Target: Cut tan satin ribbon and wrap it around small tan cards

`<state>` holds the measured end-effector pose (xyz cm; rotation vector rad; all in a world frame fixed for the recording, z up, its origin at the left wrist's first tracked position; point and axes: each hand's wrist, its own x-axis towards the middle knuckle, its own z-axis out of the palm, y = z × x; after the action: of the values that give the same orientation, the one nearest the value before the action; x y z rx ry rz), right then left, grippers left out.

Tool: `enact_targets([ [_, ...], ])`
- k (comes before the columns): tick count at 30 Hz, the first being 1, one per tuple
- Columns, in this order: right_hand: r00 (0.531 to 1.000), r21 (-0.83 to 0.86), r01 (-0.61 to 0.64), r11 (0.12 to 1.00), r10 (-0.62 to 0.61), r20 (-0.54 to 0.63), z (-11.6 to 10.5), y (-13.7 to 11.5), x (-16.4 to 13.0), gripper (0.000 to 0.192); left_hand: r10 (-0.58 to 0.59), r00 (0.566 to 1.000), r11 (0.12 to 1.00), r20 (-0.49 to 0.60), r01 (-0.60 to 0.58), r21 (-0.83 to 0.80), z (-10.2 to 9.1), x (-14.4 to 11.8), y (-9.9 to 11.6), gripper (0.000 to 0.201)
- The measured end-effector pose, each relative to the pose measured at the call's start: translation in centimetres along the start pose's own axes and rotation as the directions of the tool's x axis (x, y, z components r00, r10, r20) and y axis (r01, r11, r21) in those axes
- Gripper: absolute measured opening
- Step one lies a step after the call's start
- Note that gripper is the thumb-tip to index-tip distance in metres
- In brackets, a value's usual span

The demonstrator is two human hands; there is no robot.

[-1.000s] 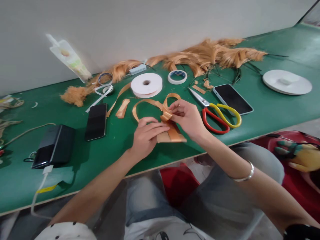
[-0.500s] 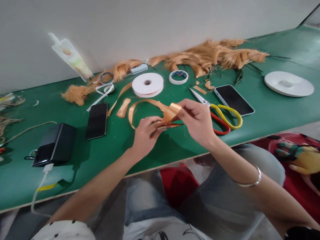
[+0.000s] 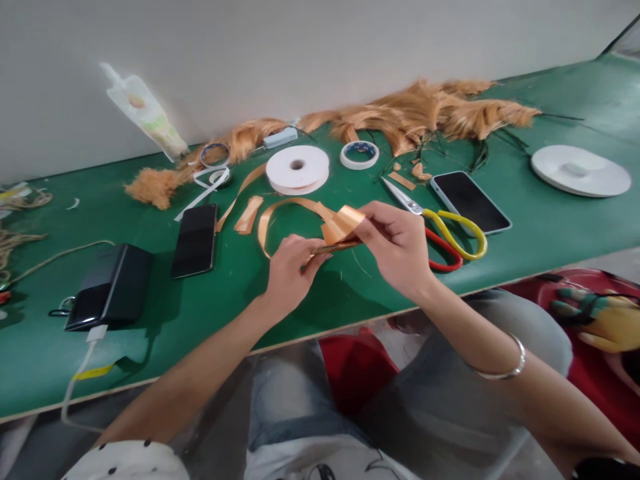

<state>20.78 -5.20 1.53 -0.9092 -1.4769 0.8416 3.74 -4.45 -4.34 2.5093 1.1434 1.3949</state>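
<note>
Both hands hold a folded piece of orange ribbon (image 3: 341, 227) a little above the green table (image 3: 210, 313). My left hand (image 3: 291, 270) pinches its lower flat end. My right hand (image 3: 395, 243) grips the folded loop from the right. A long tail of the same ribbon curls away to the left and lies on the table. Red and yellow scissors (image 3: 440, 230) lie just right of my right hand.
A white ribbon spool (image 3: 297, 169), a tape roll (image 3: 359, 154) and a pile of orange hair (image 3: 425, 110) lie behind. Two phones (image 3: 195, 240) (image 3: 469, 201), a black power bank (image 3: 110, 285) with cable and a white disc (image 3: 580, 171) also sit on the table.
Both hands lifted the ribbon off the table, where it had been pressed flat. The loop is now folded tighter between the fingers, and the tail has slid left.
</note>
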Motion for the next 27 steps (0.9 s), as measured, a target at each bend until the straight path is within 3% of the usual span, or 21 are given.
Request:
enact_targets([
  [7, 0.998, -0.019, -0.048, 0.999, 0.049, 0.031, -0.1, 0.2, 0.1, 0.011, -0.181, 0.982, 0.984, 0.054, 0.18, 0.019, -0.1, -0.2, 0.2, 0.014],
  [9, 0.992, 0.014, -0.103, 0.995, 0.102, 0.078, -0.2, 0.2, 0.1, 0.006, -0.208, 0.976, 0.977, 0.069, 0.21, -0.025, -0.1, -0.2, 0.1, 0.015],
  [13, 0.974, 0.043, -0.166, 0.985, 0.157, 0.161, -0.4, 0.1, 0.2, 0.016, -0.253, 0.963, 0.952, 0.09, 0.264, -0.151, -0.2, -0.2, 0.0, 0.017],
  [19, 0.963, 0.128, -0.269, 0.955, 0.265, 0.048, -1.0, 1.5, 1.2, 0.021, -0.436, 0.884, 0.776, 0.169, 0.464, -0.427, -0.1, -0.4, -0.1, 0.03],
  [23, 0.893, 0.295, -0.435, 0.85, 0.449, 0.022, -1.2, 2.5, 1.6, 0.028, -0.367, 0.91, 0.725, 0.191, 0.408, -0.555, -0.3, -0.5, -0.4, 0.034],
  [27, 0.829, 0.361, -0.539, 0.761, 0.555, 0.068, -0.9, 2.8, 1.5, 0.029, -0.188, 0.968, 0.823, 0.166, 0.247, -0.512, -0.5, -0.3, -0.6, 0.019],
])
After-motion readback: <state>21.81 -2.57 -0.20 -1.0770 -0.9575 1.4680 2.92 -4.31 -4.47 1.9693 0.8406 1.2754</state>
